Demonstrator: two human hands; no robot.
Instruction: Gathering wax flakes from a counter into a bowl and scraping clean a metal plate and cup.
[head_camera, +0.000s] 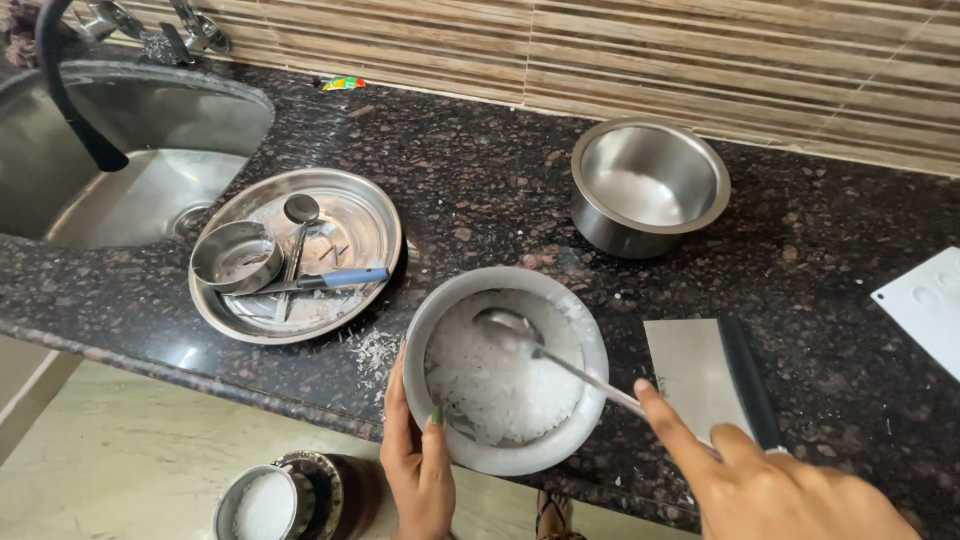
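Dark speckled granite counter (480, 170), striped tile wall behind, steel sink (150, 150) at far left. Near the counter's front edge sits a steel bowl (590, 345) full of white grated flakes (490, 390), probably coconut. Left hand (418, 460) grips the bowl's near-left rim, thumb hooked over the edge, fingers wrapped outside. Right hand (770, 480) pinches the handle of a long steel spoon (540, 345), fingers closed on it, spoon head resting on the flakes at the far side.

Doing it well, as I judge it: keep the bowl braced since it sits close to the edge, keep strokes shallow and away from the rim, so flakes don't go over. Some spilled flakes (372, 350) already lie on the counter just left of the bowl.

Around: flat steel scraper (700, 375) with dark handle just beside the bowl on the right, under the spoon handle, could get knocked. Steel plate (370, 215) to the left holds a small steel cup (236, 256), a blue-handled peeler (330, 280) and a small ladle (300, 215). Empty steel pot (645, 185) behind. White tray corner (925, 305) far right. Jar with white contents (265, 505) on the floor below.
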